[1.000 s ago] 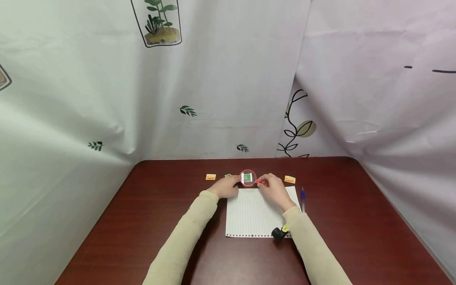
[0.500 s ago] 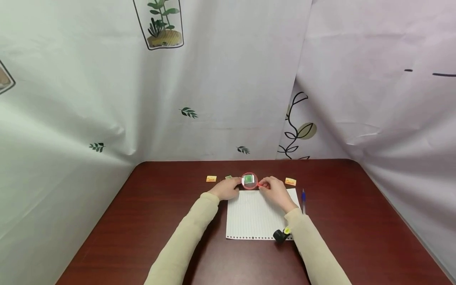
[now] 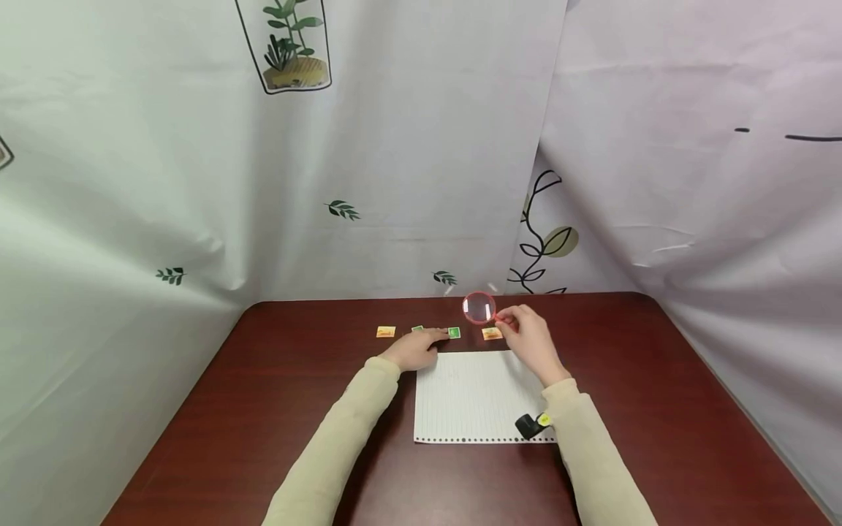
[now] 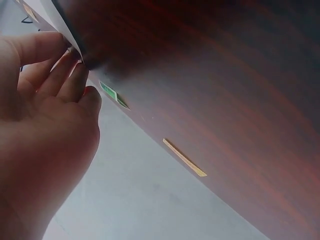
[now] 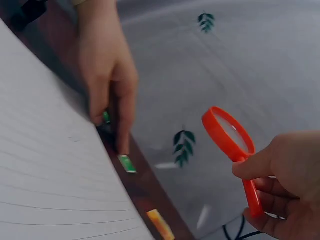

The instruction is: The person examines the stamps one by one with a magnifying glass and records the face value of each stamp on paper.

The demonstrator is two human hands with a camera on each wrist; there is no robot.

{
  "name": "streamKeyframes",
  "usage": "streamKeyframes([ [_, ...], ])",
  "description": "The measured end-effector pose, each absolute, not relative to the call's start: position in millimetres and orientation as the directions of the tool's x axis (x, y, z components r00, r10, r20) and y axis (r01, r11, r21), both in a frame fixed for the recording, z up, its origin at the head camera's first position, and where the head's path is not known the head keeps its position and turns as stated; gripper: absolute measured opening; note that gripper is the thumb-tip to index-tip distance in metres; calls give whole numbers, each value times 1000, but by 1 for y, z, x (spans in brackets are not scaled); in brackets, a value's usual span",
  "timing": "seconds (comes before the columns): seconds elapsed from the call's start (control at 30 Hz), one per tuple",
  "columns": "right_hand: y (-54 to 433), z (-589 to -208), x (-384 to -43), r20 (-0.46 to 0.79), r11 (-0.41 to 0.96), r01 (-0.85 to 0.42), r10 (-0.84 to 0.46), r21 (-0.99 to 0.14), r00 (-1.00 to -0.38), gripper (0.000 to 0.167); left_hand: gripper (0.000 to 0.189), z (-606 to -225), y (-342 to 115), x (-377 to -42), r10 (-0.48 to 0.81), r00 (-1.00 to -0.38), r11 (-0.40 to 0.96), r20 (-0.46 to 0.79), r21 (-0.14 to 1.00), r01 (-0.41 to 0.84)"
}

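Note:
My right hand [image 3: 529,340] grips a red-orange magnifying glass [image 3: 479,308] by its handle, holding it above the table's far side. The right wrist view shows the thumb and fingers round the magnifying glass [image 5: 230,132]. My left hand [image 3: 412,351] rests at the far edge of the paper, its extended forefinger touching or just beside a green stamp-like piece [image 3: 454,333]. Another green piece [image 3: 417,329] is partly covered by that hand. An orange stamp-like piece [image 3: 492,334] lies below the magnifying glass, and a second orange piece [image 3: 386,332] lies at the left.
A lined sheet of paper [image 3: 473,398] with punched holes along its near edge lies on the dark red-brown table [image 3: 263,409]. A black wrist device [image 3: 528,425] hangs by the right sleeve [image 3: 585,438]. White patterned cloth [image 3: 395,146] rises behind the table.
The magnifying glass has moved up and right, off the green piece. An orange piece under it has come into view. The right hand now covers where another orange piece showed; the pen is hidden.

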State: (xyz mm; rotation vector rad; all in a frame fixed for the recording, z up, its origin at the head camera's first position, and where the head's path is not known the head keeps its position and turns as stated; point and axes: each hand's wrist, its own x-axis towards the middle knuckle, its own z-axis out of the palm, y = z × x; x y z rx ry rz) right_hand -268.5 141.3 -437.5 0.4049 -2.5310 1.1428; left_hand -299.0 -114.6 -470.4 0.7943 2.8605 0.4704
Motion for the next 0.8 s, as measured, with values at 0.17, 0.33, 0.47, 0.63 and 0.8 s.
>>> streamKeyframes([
  [0.17, 156, -429, -265, 445, 637, -393, -87, -663, -891, 16, 43, -473, -115, -300, 522, -851, 812, -52, 337, 477],
  [0.33, 173, -432, -265, 435, 655, -357, -47, -666, -899, 17, 42, -476, -116, -304, 520, -853, 812, -46, 338, 476],
  [0.47, 191, -434, -266, 439, 680, -340, -29, -649, -898, 17, 42, -476, -115, -306, 521, -852, 811, -46, 336, 478],
  [0.63, 216, -437, -268, 453, 711, -322, -5, -625, -892, 16, 42, -475, -116, -306, 516, -856, 813, -42, 339, 474],
  [0.8, 242, -443, -265, 437, 747, -277, 20, -604, -899, 17, 42, -474, -117, -303, 516, -855, 811, -56, 354, 466],
])
